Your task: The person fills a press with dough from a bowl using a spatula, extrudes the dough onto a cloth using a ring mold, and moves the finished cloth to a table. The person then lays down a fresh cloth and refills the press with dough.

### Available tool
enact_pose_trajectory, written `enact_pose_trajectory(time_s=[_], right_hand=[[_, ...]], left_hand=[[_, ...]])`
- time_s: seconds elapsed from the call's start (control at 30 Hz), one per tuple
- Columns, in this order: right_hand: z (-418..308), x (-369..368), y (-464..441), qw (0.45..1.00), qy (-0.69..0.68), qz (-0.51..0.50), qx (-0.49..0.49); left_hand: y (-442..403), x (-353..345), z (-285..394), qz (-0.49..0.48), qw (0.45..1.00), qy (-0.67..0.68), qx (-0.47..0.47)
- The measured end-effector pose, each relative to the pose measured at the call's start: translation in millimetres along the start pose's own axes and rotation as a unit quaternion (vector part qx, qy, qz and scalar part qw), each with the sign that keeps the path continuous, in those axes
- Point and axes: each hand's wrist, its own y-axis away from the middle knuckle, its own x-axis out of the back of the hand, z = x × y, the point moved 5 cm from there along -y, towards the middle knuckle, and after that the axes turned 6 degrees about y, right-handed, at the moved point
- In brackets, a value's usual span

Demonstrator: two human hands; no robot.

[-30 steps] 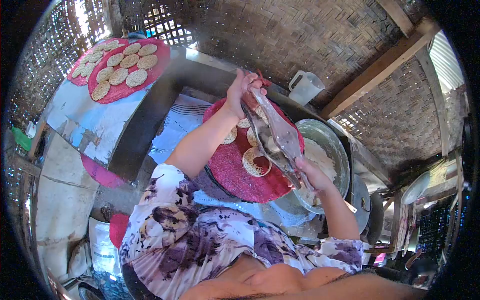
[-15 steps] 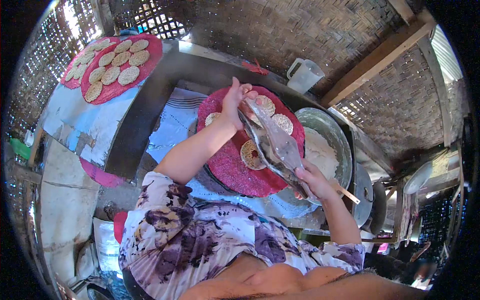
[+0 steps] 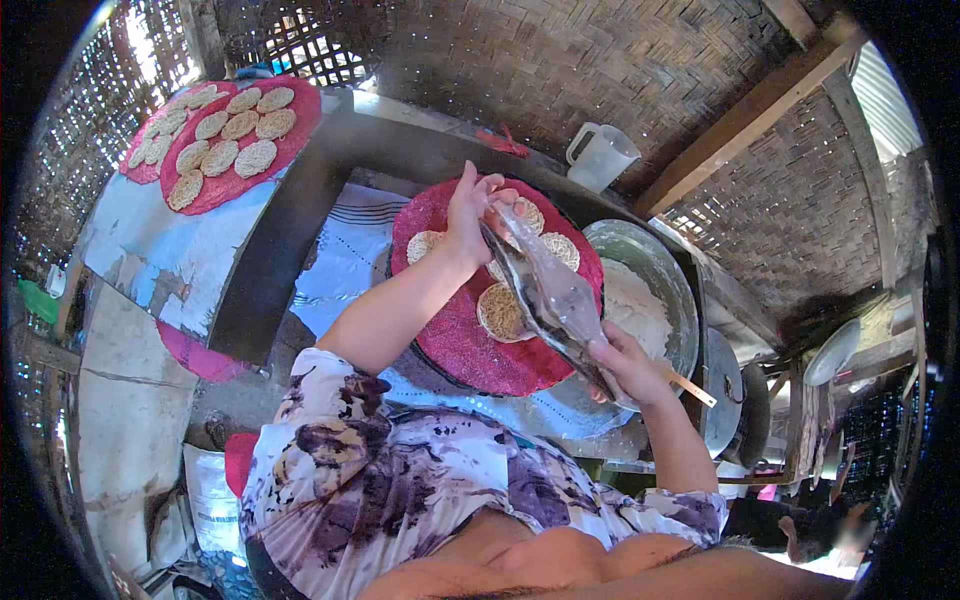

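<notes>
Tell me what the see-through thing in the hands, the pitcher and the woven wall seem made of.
See-through thing: likely plastic, glossy; bright glints show on its clear surface.
Pitcher: probably plastic, fairly smooth; its body looks cloudy and translucent.
Woven wall: perhaps bamboo, unpainted; flat brown strips crisscross.

A head camera looks forward and down over the nearby red tray (image 3: 460,345), its dim edges unclear.

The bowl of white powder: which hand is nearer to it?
Right: the right hand overlaps the near side of the bowl in view; the left hand is farther off, above the red tray.
</notes>
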Motion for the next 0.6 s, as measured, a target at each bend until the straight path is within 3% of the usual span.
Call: enact_pose_trajectory(time_s=[0.03,0.13,0.17,0.2,0.23,0.27,0.37,0.4,0.47,0.5,0.53,0.6], right_hand=[[-2,1,5,0.999,-0.030,-0.013,-0.008],[-22,11,12,0.990,-0.099,-0.031,0.098],[-28,10,9,0.986,-0.098,0.023,0.134],[-35,1,5,0.977,-0.097,0.078,0.170],[-41,-2,2,0.965,-0.097,0.134,0.206],[-43,-5,-5,0.966,0.006,0.116,0.233],[-42,-32,-27,0.961,-0.066,-0.048,0.266],[-39,-27,-37,0.963,0.038,0.026,0.266],[-30,-16,-56,0.923,0.237,0.175,0.250],[-20,-12,-65,0.908,0.289,0.204,0.224],[-7,-8,-73,0.890,0.340,0.230,0.195],[7,-4,-81,0.872,0.394,0.249,0.150]], left_hand=[[2,-3,0,-0.002,1.000,0.001,0.001],[25,-52,4,-0.191,0.976,0.046,0.097],[32,-55,2,-0.255,0.953,-0.152,0.059],[44,-56,-4,-0.311,0.886,-0.343,0.019],[60,-61,-14,-0.355,0.778,-0.518,-0.022],[67,-58,-19,-0.251,0.644,-0.720,-0.058],[86,-56,-1,0.011,0.743,-0.658,-0.120],[73,-19,6,-0.045,0.599,-0.769,-0.217],[69,33,30,-0.091,0.748,-0.619,-0.223],[81,46,31,-0.063,0.949,-0.293,-0.101],[98,51,49,0.044,0.809,-0.540,-0.229],[123,54,78,0.041,0.753,-0.602,-0.262]])
